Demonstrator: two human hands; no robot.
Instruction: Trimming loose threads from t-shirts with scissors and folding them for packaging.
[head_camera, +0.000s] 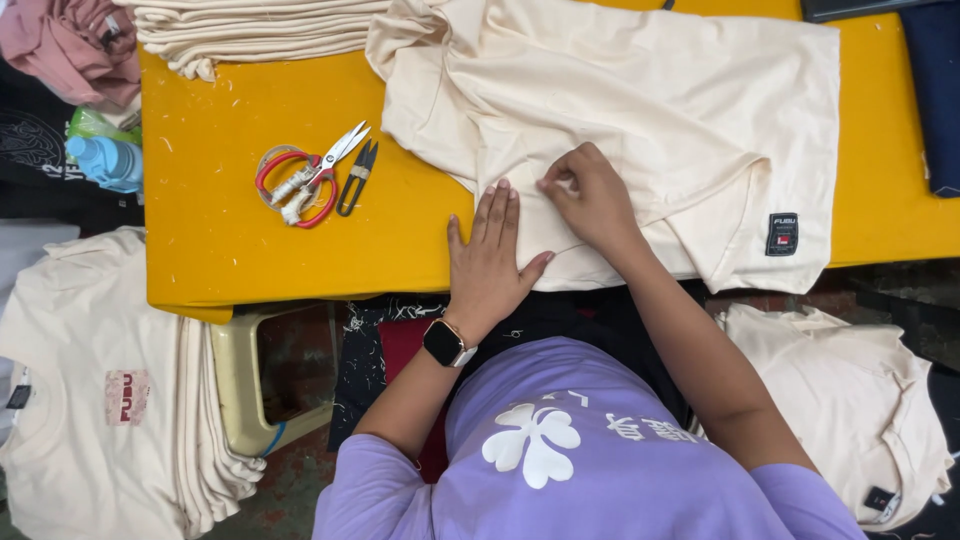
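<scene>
My left hand (490, 262) lies flat and open, fingers straight and together, palm pressing the soft cream T-shirt (640, 130) right at its near hem, where the cloth meets the smooth yellow table (240, 250). Just beside it, my right hand (592, 200) is curled, fingertips pinching a small ridge of the same cotton knit, so that one is closed on the fabric. A long diagonal crease runs away from my right fingers toward a small dark rectangular label (782, 234) sewn near the hem, off to the right of my grip. The shirt spreads limp and matte across the tabletop beyond both hands, one sleeve bunched at the far left corner.

A black square smartwatch (446, 343) sits on my left wrist. Left of my flat hand, well apart, rest red-handled scissors (308, 180) with bright steel blades, and touching them a small black thread snipper (356, 178). Past those, at the table's far edge, a neat stack of folded cream cloth (250, 30) shows ribbed layered edges. Down to my left, below the table, another pile of cream shirts (110, 400) drapes over a pale plastic stool (245, 390). More cream fabric (850, 400) lies crumpled by my right elbow.
</scene>
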